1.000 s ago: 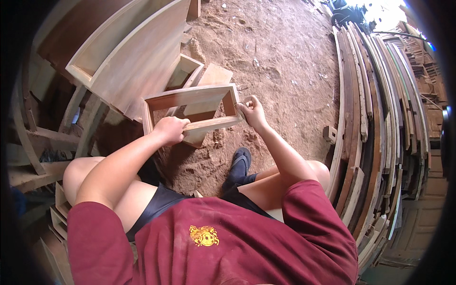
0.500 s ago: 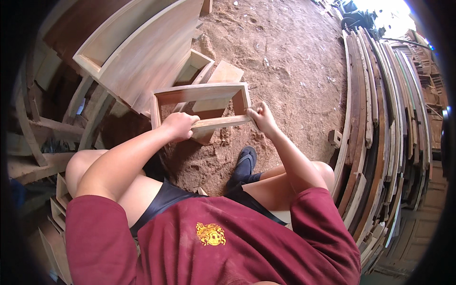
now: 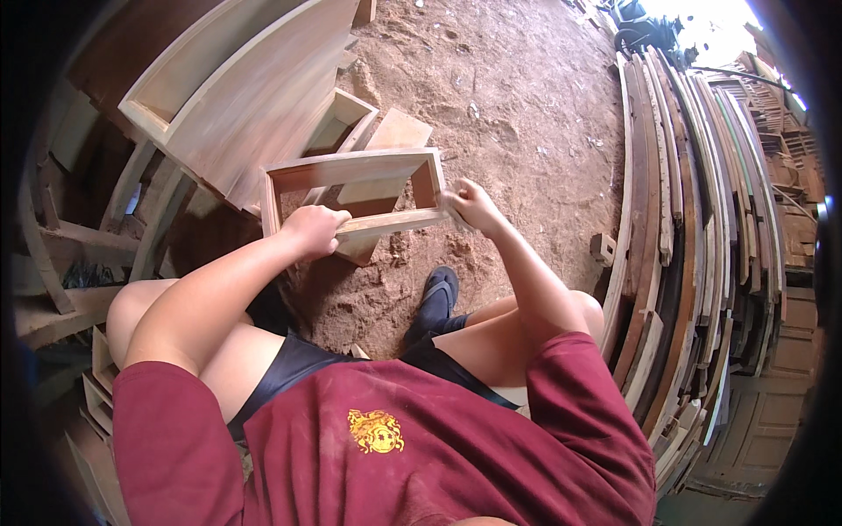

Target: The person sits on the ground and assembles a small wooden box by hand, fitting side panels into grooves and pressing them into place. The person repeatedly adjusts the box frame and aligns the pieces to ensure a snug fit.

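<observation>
A rectangular open wooden frame [image 3: 395, 222], like a drawer box with no bottom, is held up in front of me above the dirt floor. My left hand [image 3: 313, 232] is closed round its near rail, toward the left corner. At the right end, my right hand [image 3: 474, 209] is closed against the near right corner. Motion smears those fingertips, and a thin greyish thing seems to lie under them; I cannot make out what it is. Through the frame's opening a flat pale board [image 3: 402, 131] shows on the floor beyond.
A large wooden cabinet carcass [image 3: 254, 96] leans at the upper left, with another wooden box [image 3: 351, 114] beside it. Long planks [image 3: 649, 202] are stacked along the right. A small wood block [image 3: 602, 249] lies near them. My sandalled foot [image 3: 438, 294] rests on the dirt floor [image 3: 517, 114].
My right hand has shifted slightly along the frame's right corner and its fingers are now blurred. The left hand keeps its hold. The whole view has slid a little.
</observation>
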A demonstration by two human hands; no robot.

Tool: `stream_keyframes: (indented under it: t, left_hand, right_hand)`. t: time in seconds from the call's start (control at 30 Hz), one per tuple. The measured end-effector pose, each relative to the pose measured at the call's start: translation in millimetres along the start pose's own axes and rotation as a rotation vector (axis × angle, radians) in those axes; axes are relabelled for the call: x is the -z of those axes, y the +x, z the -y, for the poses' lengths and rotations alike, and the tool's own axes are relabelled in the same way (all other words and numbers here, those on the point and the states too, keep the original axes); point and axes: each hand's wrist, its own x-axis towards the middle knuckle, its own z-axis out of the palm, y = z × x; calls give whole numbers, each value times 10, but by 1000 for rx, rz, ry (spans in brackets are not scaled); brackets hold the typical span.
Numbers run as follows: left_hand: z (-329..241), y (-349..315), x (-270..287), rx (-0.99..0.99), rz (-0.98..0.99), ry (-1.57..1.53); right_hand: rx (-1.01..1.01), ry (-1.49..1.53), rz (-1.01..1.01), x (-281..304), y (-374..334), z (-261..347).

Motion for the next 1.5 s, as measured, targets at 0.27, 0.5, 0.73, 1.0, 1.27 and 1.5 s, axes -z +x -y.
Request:
stream_keyframes:
  t: [0.27,0.5,0.73,1.0,1.27,1.5]
  left_hand:
    - [3,-10,21,2,8,-7]
    - [-22,-5,12,-11,-16,-32]
    - [-51,17,29,-10,-2,-8]
    - [-79,-7,64,8,41,5]
    - [-9,34,9,-1,23,-11]
    - [-56,5,53,8,8,-36]
  right_hand:
    - [53,-36,127,82,-112,-51]
    - [-3,30,44,25,-110,-74]
    - [-80,-12,-19,23,-55,2]
    - [1,-153,-76,-11,-110,107]
    - [10,-136,147,89,-184,-53]
    - [-57,19,64,-82,-350,35]
